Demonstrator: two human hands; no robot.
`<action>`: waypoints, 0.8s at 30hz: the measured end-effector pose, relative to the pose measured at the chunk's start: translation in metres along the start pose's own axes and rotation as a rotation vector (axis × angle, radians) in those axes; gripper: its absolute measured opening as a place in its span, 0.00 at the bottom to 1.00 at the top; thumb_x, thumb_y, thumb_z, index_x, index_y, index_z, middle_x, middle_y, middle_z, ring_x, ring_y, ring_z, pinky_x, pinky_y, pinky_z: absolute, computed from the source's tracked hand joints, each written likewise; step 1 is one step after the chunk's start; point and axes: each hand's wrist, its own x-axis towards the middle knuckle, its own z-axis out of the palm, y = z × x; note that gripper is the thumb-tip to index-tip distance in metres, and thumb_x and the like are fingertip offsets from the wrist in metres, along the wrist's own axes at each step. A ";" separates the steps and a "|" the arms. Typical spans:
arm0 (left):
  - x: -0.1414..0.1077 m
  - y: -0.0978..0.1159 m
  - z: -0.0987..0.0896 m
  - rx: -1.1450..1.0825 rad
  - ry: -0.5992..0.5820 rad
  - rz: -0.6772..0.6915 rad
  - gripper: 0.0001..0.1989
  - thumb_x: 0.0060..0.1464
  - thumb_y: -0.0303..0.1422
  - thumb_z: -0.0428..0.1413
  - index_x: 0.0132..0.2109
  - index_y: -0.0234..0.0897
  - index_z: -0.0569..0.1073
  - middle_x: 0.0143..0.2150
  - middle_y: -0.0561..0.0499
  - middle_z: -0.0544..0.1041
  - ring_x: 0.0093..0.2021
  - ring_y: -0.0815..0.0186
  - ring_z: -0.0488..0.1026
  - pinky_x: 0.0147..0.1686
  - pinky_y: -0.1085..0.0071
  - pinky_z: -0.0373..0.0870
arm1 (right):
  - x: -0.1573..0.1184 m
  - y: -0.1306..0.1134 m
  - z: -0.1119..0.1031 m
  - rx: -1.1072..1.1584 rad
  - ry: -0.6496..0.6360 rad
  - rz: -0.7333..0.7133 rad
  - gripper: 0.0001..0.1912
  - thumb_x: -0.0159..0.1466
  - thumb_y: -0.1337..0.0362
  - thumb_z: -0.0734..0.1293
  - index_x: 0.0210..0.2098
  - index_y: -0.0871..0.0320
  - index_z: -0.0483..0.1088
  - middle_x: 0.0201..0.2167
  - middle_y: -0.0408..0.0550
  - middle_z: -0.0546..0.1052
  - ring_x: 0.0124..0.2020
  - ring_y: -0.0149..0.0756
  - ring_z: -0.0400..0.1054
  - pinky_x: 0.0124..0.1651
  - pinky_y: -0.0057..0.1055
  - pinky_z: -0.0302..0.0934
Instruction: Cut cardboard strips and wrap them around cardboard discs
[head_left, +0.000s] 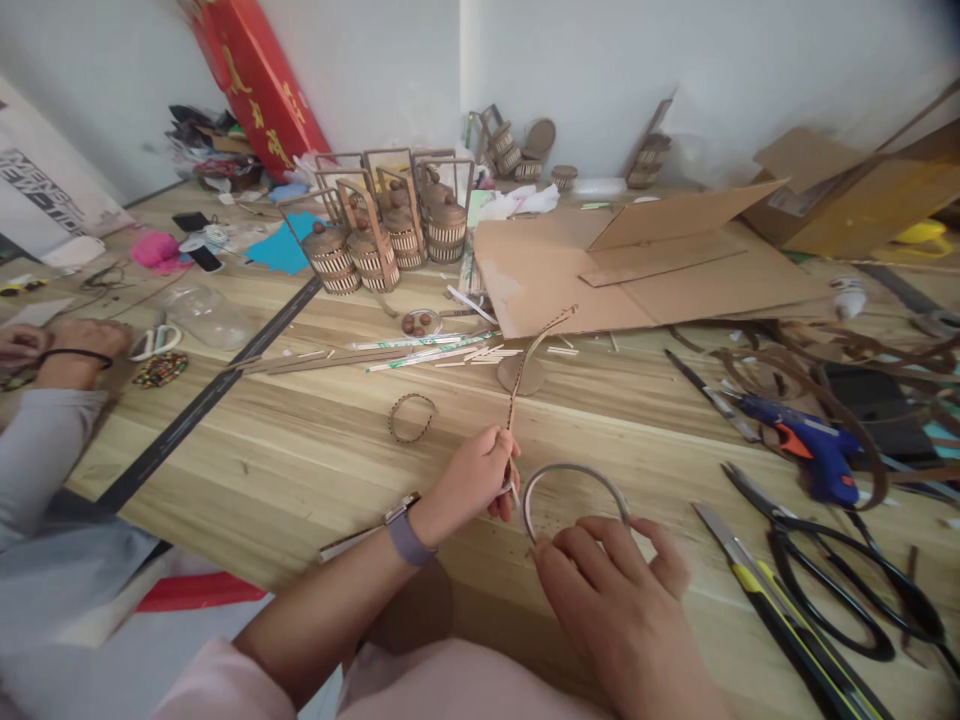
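My left hand (484, 472), with a watch on its wrist, is closed round a thin braided strip (519, 372). The strip's long end rises from the fist and bends to the right over a round brown disc (520, 374) on the table. In my right hand (611, 590) the fingers grip a grey-brown curved band (574, 467), whose arc stands up towards the left hand. The ends of the band are hidden by the fingers. Farther left lies a small braided ring (411, 418), apart from both hands.
Shears (817, 560), a yellow-black utility knife (787, 610) and a blue glue gun (814, 445) lie to the right. Small lidded baskets (405, 235) with frames and a cardboard sheet (540, 260) stand behind. A co-worker's hand (82, 350) is at left.
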 end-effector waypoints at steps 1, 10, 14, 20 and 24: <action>0.000 0.000 0.000 0.002 0.001 -0.003 0.14 0.67 0.36 0.37 0.36 0.39 0.62 0.17 0.61 0.66 0.11 0.73 0.63 0.13 0.79 0.56 | 0.000 0.000 0.000 0.004 -0.005 -0.006 0.12 0.65 0.75 0.60 0.34 0.52 0.70 0.27 0.40 0.75 0.40 0.36 0.66 0.57 0.41 0.43; 0.005 -0.002 -0.002 0.019 0.019 -0.039 0.13 0.66 0.36 0.35 0.38 0.39 0.61 0.17 0.60 0.67 0.11 0.72 0.63 0.14 0.79 0.56 | -0.001 -0.002 0.005 0.030 0.042 -0.054 0.13 0.64 0.76 0.59 0.33 0.53 0.69 0.26 0.40 0.74 0.38 0.36 0.66 0.57 0.40 0.45; 0.004 -0.002 -0.007 0.049 0.004 -0.039 0.15 0.66 0.39 0.37 0.39 0.37 0.64 0.18 0.58 0.69 0.12 0.72 0.62 0.15 0.78 0.57 | 0.001 0.000 0.004 0.050 0.059 -0.013 0.13 0.67 0.73 0.59 0.30 0.53 0.67 0.24 0.40 0.74 0.37 0.36 0.67 0.56 0.41 0.45; -0.010 0.005 -0.029 0.113 -0.203 -0.001 0.22 0.63 0.44 0.43 0.35 0.32 0.74 0.26 0.52 0.73 0.23 0.70 0.69 0.25 0.75 0.64 | 0.009 0.025 -0.003 0.041 0.068 0.104 0.12 0.70 0.66 0.58 0.29 0.53 0.65 0.24 0.40 0.74 0.30 0.35 0.68 0.54 0.41 0.47; -0.023 0.014 -0.041 0.328 -0.318 0.098 0.13 0.56 0.34 0.50 0.40 0.34 0.76 0.29 0.53 0.74 0.30 0.67 0.71 0.32 0.74 0.65 | 0.013 0.040 -0.004 -0.021 0.048 0.030 0.09 0.69 0.65 0.59 0.32 0.54 0.64 0.22 0.38 0.72 0.25 0.33 0.67 0.47 0.37 0.49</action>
